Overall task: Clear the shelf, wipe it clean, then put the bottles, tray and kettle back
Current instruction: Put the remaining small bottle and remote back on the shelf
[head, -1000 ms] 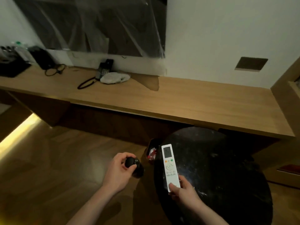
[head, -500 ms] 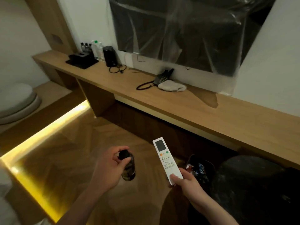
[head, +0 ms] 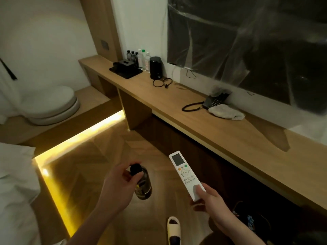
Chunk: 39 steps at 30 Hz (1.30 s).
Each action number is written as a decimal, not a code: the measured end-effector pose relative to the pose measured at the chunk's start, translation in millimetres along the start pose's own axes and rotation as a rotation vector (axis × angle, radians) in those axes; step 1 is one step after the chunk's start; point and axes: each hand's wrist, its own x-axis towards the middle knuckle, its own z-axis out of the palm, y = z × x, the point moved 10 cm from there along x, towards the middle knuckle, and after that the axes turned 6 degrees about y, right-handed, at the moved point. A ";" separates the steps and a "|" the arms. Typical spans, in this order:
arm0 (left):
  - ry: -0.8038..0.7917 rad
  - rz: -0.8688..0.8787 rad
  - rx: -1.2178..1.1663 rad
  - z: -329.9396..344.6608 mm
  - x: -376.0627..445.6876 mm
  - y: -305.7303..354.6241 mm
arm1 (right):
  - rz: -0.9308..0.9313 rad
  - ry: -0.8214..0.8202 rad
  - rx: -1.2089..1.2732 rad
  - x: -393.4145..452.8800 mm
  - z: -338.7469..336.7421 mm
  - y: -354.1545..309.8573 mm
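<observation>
Left hand [head: 118, 186] wrapped around the neck of a dark bottle [head: 143, 184], fingers and thumb closed at its black cap, body of the bottle hanging below the grip over the wooden floor [head: 99, 156]. Right hand [head: 210, 204] closed on the lower end of a white remote [head: 185, 175], thumb pressed flat on its face, screen end pointed up and away. Long wooden shelf [head: 203, 124] along the wall under a plastic-covered dark screen [head: 247, 41]. At the far end of that shelf, a black tray [head: 125, 70] with a dark box on it; behind and beside the tray, a cluster of small bottles [head: 139, 58], some dark, some clear. Just right of those, a black kettle [head: 155, 69] standing upright, its cord [head: 161, 83] coiled loosely in front. Farther along, well apart from the kettle, a black telephone [head: 215, 101] with a curled cord, and a pale cloth [head: 226, 113] lying just beside it, touching or nearly so. Glowing yellow light strip [head: 79, 137] along the platform edge at left. White slipper [head: 174, 228] on the floor near the bottom edge, between the two forearms.
</observation>
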 end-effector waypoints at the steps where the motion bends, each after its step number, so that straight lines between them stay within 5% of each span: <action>1: 0.008 -0.007 0.007 -0.5 12.8 -1.0 | 0.006 0.003 -0.005 13.0 3.3 -8.5; 13: 0.156 -0.018 0.063 -2.1 176.6 -1.0 | -0.064 -0.105 -0.142 163.6 28.8 -145.2; 24: 0.200 -0.026 0.096 -41.4 302.1 -38.6 | -0.220 -0.242 -0.316 250.5 148.2 -269.1; 39: 0.046 0.042 0.029 -115.0 553.8 -98.8 | -0.193 -0.056 -0.185 367.5 304.2 -377.0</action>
